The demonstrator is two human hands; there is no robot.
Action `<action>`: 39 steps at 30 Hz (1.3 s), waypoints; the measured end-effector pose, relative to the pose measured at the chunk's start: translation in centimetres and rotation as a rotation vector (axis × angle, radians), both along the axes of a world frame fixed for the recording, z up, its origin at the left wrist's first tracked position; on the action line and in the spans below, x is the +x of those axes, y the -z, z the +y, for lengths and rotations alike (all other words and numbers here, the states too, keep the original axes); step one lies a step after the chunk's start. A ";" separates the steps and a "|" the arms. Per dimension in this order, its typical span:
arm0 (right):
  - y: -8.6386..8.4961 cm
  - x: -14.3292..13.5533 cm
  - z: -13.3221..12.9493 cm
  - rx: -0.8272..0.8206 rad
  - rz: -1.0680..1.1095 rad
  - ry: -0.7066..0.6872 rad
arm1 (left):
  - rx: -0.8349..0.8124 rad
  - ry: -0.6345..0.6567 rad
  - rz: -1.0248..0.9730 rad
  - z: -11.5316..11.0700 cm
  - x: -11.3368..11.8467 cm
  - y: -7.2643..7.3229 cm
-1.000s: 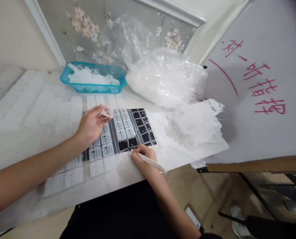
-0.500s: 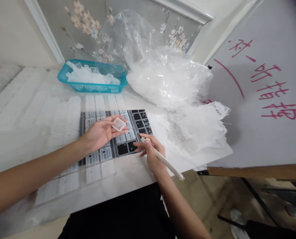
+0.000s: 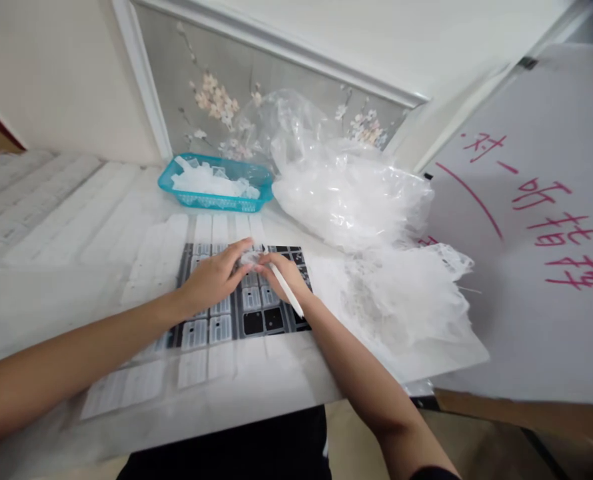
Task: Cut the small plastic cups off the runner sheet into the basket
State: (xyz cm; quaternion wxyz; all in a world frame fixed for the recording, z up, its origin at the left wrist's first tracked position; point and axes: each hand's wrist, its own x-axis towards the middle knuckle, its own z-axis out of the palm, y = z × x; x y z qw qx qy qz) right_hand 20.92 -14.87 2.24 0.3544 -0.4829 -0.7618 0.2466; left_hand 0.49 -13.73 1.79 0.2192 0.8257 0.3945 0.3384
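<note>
Soft, fairly even indoor light fills the view, though contrast is low. The tabletop (image 3: 56, 300) toward nine o'clock looks milky and washed out, its pale rows running together. Sharp white glints dot the plastic bag (image 3: 356, 193) at two o'clock. A soft grey shadow falls on the whiteboard (image 3: 551, 327) between three and four, beside the white pile (image 3: 401, 300) — itself short on detail. The floor (image 3: 491, 443) between four and five is dim and smeary. Near the centre, the clear piece (image 3: 249, 258) is too blurred to read. Wide-angle distortion stretches the outer areas — the two o'clock corner darkens as well.
</note>
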 end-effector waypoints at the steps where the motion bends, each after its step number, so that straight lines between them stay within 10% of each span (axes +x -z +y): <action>1: 0.7 -0.1 -0.2 -0.018 0.028 0.011 | 0.115 -0.014 0.075 0.0 -0.1 0.0; 14: 0.2 -1.3 -2.4 -0.026 0.247 -0.057 | 0.499 -0.006 0.159 -1.2 0.0 0.0; 39: 0.9 -2.0 -2.5 0.109 0.236 0.016 | 0.401 -0.125 0.150 -1.2 0.5 0.2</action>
